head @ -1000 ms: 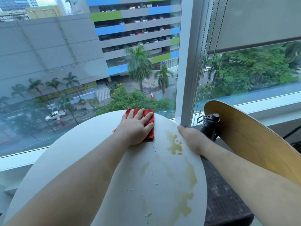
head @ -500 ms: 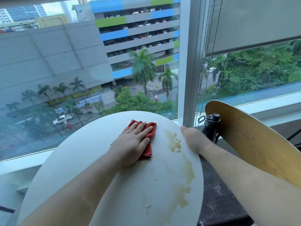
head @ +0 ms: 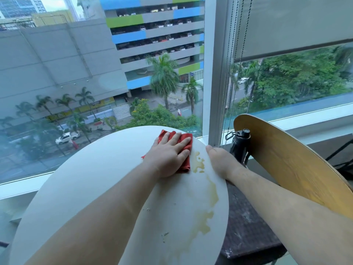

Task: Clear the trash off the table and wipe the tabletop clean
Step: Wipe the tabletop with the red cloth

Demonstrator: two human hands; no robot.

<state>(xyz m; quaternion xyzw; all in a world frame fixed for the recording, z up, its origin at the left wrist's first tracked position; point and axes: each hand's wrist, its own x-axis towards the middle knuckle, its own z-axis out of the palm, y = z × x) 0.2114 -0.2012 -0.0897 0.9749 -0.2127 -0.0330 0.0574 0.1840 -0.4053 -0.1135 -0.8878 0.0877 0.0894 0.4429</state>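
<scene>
A round white table (head: 86,178) stands against the window. My left hand (head: 170,153) lies flat on a red cloth (head: 188,163) near the table's far edge, fingers straight and spread. Just right of the cloth is a yellowish spill (head: 198,163), which trails down the right side of the tabletop (head: 212,194) into a larger patch (head: 202,220). Small crumbs (head: 165,234) lie on the near part. My right hand (head: 219,161) holds the table's right rim, thumb on top, its fingers hidden under the edge.
A black bottle (head: 239,144) stands just right of the table, by my right hand. Behind it leans a round wooden board (head: 286,165). A dark woven surface (head: 248,226) lies below my right forearm. Blind cords (head: 227,92) hang at the window frame.
My left hand drew the red cloth back toward me, then pushed it out again and to the right, up against the spill's top edge. The right hand stayed on the rim.
</scene>
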